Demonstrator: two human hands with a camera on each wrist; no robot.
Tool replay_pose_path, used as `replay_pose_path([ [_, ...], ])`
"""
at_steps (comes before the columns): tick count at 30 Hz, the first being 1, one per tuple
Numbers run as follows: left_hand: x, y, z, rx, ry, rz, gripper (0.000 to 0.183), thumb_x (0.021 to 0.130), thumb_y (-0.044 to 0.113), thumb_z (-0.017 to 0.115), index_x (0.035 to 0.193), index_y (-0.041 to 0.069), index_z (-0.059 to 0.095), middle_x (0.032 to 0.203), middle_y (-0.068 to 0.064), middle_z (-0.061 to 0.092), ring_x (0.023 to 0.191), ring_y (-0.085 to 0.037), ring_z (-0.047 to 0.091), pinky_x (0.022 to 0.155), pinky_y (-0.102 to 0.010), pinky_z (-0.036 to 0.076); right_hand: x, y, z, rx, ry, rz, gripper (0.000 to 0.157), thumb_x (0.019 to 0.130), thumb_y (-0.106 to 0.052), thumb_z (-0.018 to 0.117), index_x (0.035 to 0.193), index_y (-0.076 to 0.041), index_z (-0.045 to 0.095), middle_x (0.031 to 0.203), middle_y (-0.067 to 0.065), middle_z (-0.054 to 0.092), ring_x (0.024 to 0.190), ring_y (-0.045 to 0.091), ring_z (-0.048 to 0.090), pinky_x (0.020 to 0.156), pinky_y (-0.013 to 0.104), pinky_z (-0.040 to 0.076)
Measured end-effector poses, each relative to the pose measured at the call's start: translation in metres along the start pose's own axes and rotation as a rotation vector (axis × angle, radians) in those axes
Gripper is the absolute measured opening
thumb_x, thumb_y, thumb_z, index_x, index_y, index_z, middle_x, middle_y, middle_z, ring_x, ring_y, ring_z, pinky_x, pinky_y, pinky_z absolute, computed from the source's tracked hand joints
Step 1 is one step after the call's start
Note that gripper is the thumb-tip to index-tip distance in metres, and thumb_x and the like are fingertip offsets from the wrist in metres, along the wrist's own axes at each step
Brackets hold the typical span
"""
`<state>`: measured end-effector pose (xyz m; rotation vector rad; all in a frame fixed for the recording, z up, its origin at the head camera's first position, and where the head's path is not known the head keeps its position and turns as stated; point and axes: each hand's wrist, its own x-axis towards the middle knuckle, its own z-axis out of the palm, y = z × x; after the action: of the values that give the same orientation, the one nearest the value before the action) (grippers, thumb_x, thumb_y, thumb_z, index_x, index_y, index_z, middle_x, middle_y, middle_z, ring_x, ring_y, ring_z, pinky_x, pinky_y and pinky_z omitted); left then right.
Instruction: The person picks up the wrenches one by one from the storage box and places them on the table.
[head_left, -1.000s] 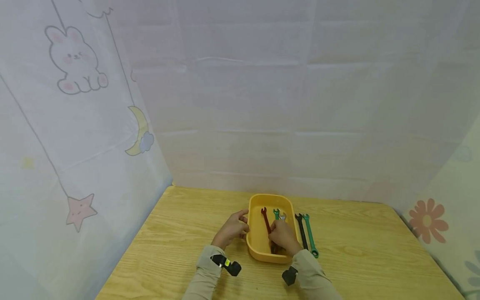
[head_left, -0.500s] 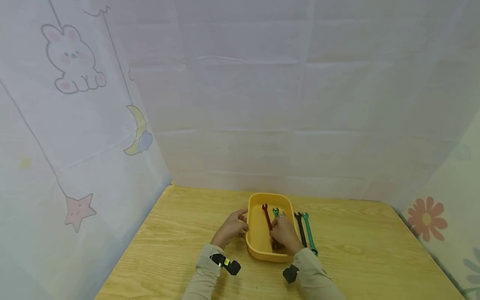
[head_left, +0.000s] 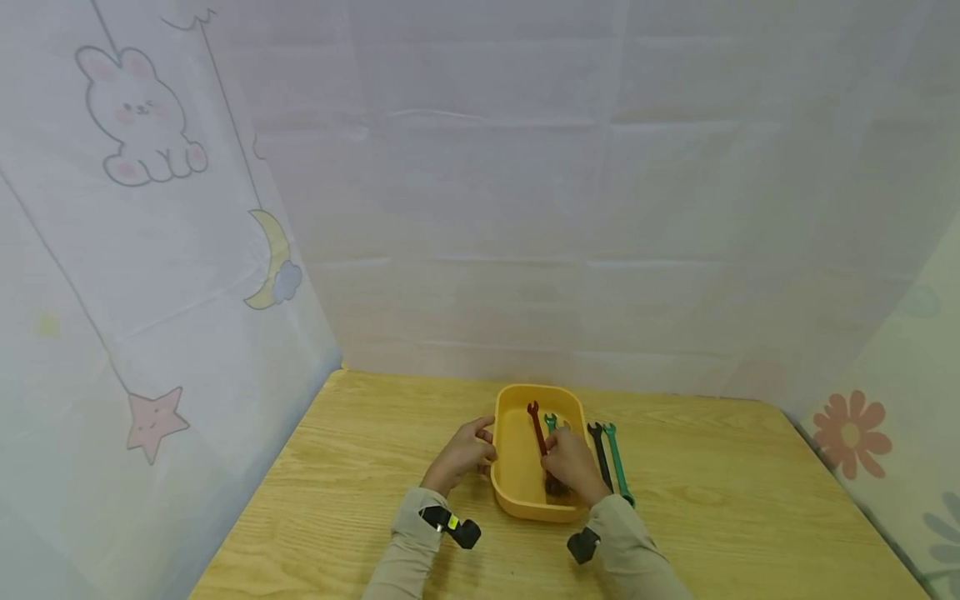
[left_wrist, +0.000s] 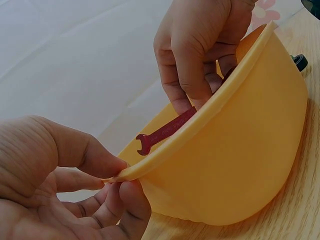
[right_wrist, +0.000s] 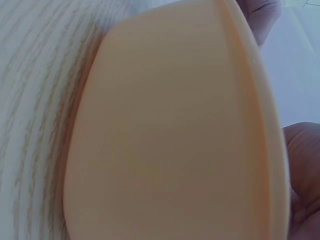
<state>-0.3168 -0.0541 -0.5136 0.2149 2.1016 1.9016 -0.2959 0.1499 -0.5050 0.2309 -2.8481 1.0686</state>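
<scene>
A yellow plastic bin (head_left: 534, 510) stands on the wooden table. On its left side my left hand (head_left: 461, 457) pinches the rim, the thumb above and fingers below, as the left wrist view shows. Inside the bin, my right hand (head_left: 572, 463) grips a red open-ended wrench (head_left: 537, 427) around its handle; its jaw end points to the far side. The wrench's lower part is hidden by the hand. A green wrench (head_left: 551, 422) lies just right of the red one, with a silver wrench end partly covered by my right hand. The right wrist view mostly shows the bin's wall (right_wrist: 165, 120).
Right of the bin, a black wrench (head_left: 599, 450) and another green wrench (head_left: 618, 460) lie side by side on the table (head_left: 720, 500). A pale curtain (head_left: 480, 208) hangs behind the table's far edge.
The red wrench has shifted slightly toward the far side and right within the bin, together with my right hand. The left hand keeps its hold on the rim.
</scene>
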Motion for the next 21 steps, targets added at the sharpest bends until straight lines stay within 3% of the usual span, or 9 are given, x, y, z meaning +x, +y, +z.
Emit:
replay_pose_path([
  [21, -0.001, 0.002, 0.0, 0.01, -0.004, -0.004, 0.067, 0.076, -0.009, 0.053, 0.139, 0.005, 0.033, 0.099, -0.016, 0.044, 0.066, -0.017, 0.046, 0.052, -0.031, 0.048, -0.005, 0.001, -0.013, -0.026, 0.041, 0.02, 0.013, 0.072, -0.003, 0.063, 0.084, 0.0, 0.059, 0.07, 0.004, 0.059, 0.058, 0.013, 0.053, 0.047, 0.027, 0.041],
])
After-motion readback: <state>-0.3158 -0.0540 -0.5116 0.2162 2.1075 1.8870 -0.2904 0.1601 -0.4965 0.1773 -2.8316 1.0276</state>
